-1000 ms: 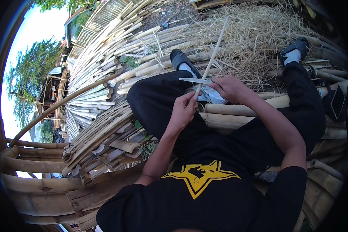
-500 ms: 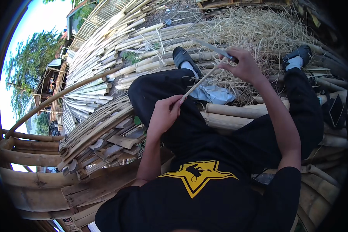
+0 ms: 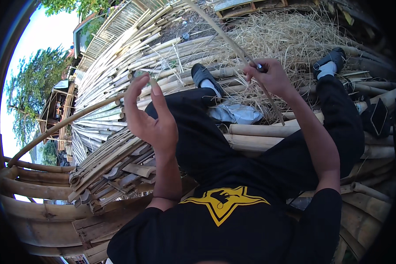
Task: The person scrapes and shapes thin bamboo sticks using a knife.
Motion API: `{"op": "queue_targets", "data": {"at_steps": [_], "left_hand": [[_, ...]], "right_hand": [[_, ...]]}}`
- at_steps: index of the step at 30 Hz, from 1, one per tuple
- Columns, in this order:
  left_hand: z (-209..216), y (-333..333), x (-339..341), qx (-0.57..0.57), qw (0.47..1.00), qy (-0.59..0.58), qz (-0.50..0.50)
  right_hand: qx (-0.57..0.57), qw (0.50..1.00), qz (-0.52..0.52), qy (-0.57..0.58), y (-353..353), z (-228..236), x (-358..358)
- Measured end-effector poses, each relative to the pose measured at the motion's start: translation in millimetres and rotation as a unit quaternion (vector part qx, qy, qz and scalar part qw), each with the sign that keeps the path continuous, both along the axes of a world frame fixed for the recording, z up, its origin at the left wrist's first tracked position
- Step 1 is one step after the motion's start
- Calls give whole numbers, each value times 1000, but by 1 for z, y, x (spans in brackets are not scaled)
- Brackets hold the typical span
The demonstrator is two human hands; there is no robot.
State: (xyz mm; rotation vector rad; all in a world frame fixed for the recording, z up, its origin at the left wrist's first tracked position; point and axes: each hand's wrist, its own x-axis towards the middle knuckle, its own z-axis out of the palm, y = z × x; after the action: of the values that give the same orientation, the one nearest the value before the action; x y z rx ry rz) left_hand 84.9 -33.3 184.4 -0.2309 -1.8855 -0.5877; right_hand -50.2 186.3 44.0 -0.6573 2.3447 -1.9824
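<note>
My right hand (image 3: 272, 77) is raised over my right knee and closed around a long thin bamboo strip (image 3: 233, 46). The strip runs from the top of the picture down through the fist to just past a white cloth (image 3: 235, 113). A small pale piece shows between the fingers; I cannot tell what it is. My left hand (image 3: 152, 119) is lifted in front of my left knee with palm up and fingers apart. It is well clear of the strip and holds nothing that I can make out.
I sit on thick bamboo poles (image 3: 255, 141), legs in black trousers stretched out, with dark shoes (image 3: 204, 75) at the far end. A heap of dry straw (image 3: 290, 35) lies beyond my feet. Stacked bamboo poles (image 3: 105, 83) and split slats (image 3: 114, 167) fill the left side.
My left hand has let go of the strip and swung up and to the left, now open. My right hand has lifted the strip, which now points up and away.
</note>
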Motion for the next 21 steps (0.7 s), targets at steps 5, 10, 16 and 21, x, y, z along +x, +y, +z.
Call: {"op": "queue_targets", "data": {"at_steps": [5,10,16,21], "left_hand": [[-66,32,5,131,892,-394,-181],[-104,56,4,153,815,-483,-281],[-107,77,5,420,558,-601,-390],[-118,64,6,494,554,-574,-344]], "right_hand": [[-223,957,-4,-183,0,34,10],[-346,903,17,-254,5,32,8],[-354,883,-50,-304,-2,18,12],[-238,924,-63,-293,-9,15,14]]}}
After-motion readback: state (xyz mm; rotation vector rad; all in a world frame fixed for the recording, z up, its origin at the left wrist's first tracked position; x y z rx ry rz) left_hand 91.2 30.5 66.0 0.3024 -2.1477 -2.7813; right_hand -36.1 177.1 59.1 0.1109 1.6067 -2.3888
